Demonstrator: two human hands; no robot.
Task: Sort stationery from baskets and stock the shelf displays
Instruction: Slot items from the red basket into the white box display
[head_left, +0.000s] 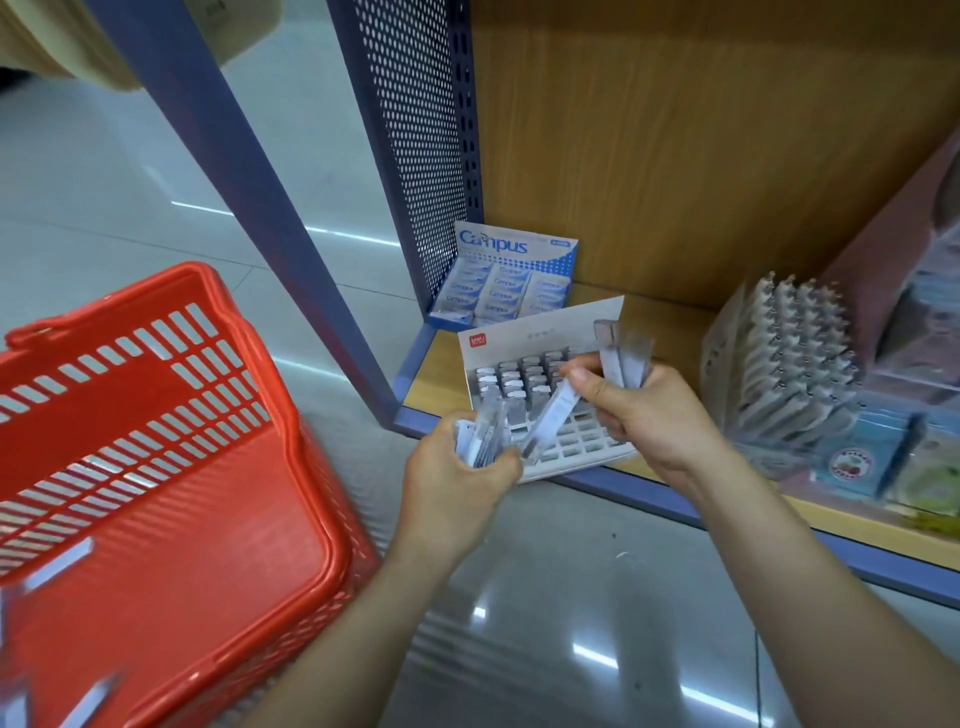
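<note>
Left hand closed round a small bundle of clear plastic lead cases, slim and rectangular, fanned a little at the top. Right hand grips two more of the same cases, upright between palm and fingers, while thumb and forefinger pinch one further long case that slants down toward the left hand's bundle. Both hands hover just above the front edge of the shelf, over the white cardboard display tray.

Step in hand, as I judge it: feeding cases one at a time into the tray's grid. Back rows already filled with grey-capped cases; front cells open. To do it well: bring the pinched case upright before lowering, aim for the nearest empty cell behind the front row, and keep the bundle clear of the standing ones. Smooth plastic, likely slippery; a loose fan in the left hand could spill.

Tray has an upright backing card, matt, with a small red logo. Behind it, a blue-and-white cardboard box of erasers, glossy wrappers. Wood-grain shelf with blue metal edge and perforated side panel. To the right, a clear display of grey pens, packed tight. Left, on glossy floor, a red slatted plastic basket, a few cases lying inside.
</note>
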